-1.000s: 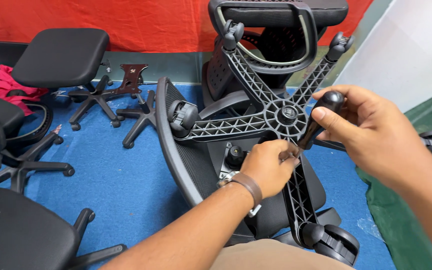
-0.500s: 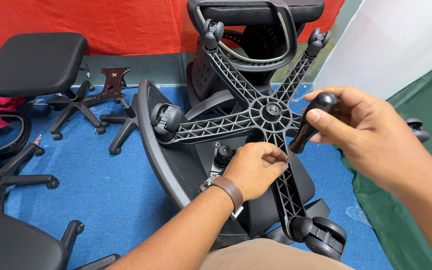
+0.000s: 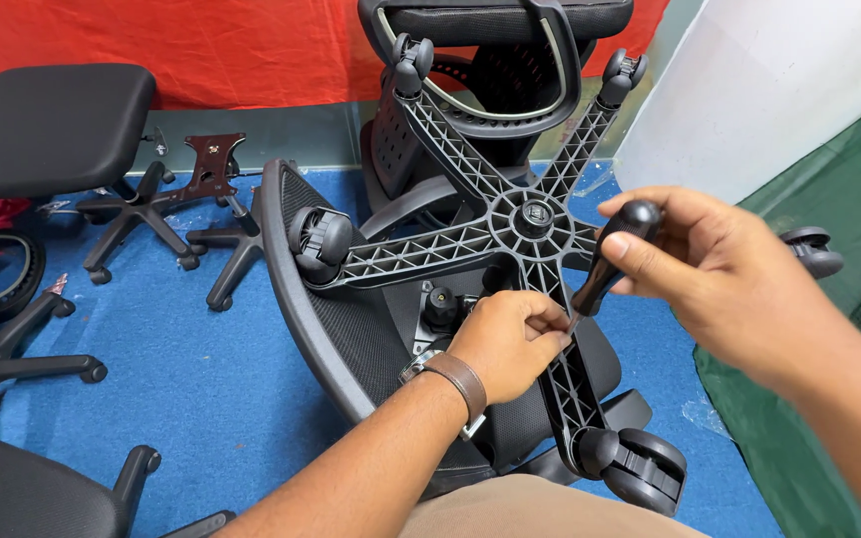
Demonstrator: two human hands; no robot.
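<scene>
An upturned black office chair lies on the blue floor, its five-armed star base [image 3: 450, 239] facing me with castors at the arm ends. My right hand [image 3: 710, 269] grips the rounded black handle of a screwdriver [image 3: 615, 254], which slants down to the left. My left hand [image 3: 505, 344], a brown band on its wrist, pinches around the screwdriver's tip just beside the base's lower arm. Under the base I see the chair's mesh seat [image 3: 351, 334] and a black knob [image 3: 440, 304].
A padded black seat [image 3: 52, 125] and a loose star base with a brown metal plate [image 3: 211, 164] stand at the left. More chair parts [image 3: 12, 488] lie at the lower left. A red cloth wall runs behind, a green sheet [image 3: 839, 329] covers the right.
The view has shifted so the chair and base sit further left and lower. Both hands keep their hold; the left hand's fingers have closed in more tightly at the screwdriver tip.
</scene>
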